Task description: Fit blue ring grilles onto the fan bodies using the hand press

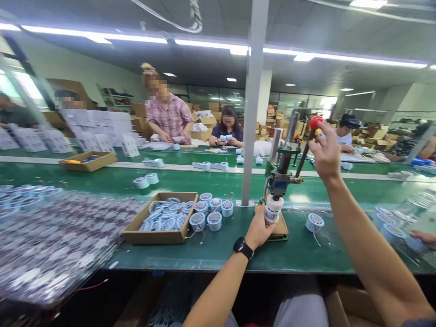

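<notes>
A green and metal hand press stands on the bench in front of me. My right hand is raised at its lever, with the fingers closed about the red ball knob. Low at the press, my left hand grips a small round white and pale-blue housing on the press base. The white pressing head sits directly over that housing, seemingly touching it. Part of the housing is hidden behind my left fingers. To the right of the press lies a similar round unit with thin wires.
Left of the press are several wired round units and a cardboard tray of pale-blue rings. A metal post rises behind them. Wired parts cover the bench's left side. Co-workers sit and stand opposite; another person's hand shows at right.
</notes>
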The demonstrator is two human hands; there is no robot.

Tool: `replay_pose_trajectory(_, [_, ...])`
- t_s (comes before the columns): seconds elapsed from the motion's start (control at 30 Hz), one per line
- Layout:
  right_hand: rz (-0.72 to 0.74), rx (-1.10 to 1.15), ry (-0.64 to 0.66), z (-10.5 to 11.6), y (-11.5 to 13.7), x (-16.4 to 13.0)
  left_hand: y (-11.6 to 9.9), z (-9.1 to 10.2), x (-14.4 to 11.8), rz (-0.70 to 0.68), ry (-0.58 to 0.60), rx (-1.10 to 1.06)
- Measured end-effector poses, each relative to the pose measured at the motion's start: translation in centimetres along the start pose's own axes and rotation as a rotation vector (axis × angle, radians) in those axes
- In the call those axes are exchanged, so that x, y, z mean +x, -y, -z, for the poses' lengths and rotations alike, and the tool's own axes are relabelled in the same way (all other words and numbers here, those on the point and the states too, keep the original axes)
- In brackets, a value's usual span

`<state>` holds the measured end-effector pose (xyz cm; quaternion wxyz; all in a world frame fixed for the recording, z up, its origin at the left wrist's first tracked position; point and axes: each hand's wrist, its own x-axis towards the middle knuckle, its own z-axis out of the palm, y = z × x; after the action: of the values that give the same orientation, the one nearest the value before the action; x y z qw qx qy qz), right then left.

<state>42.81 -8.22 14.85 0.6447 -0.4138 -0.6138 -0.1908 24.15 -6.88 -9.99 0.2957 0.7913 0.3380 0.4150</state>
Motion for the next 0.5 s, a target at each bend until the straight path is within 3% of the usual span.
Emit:
replay_pose_trajectory(0.1, [-0.123, 0.02, -0.157, -1.7, -0.5, -10.0, 0.6, 4.3, -1.8, 0.01, -0.12, 0.249])
replay_pose_trajectory(0.17, [-0.177, 0.008, -0.095, -2.8, -0.6, -16.9, 1.6, 7.7, -3.3, 0.068, -0.193, 0.419])
replay_pose_trajectory(0.23, [-0.252, -0.019, -0.004, -4.2, -0.8, -21.9, 2.5, 10.5, -4.7, 0.128, -0.209, 0.565])
replay_pose_trajectory(0.33, [-0.369, -0.09, 0.048, -6.6, -1.4, -25.2, 3.0, 12.3, -5.9, 0.169, -0.131, 0.724])
replay_pose_trajectory(0.43, [-0.45, -0.209, 0.029, -8.0, -2.4, -25.8, 2.1, 11.6, -5.9, 0.17, -0.044, 0.818])
replay_pose_trajectory(0.5, [-0.472, -0.31, 0.051, -7.8, -3.1, -25.8, 1.3, 10.7, -5.5, 0.165, 0.002, 0.839])
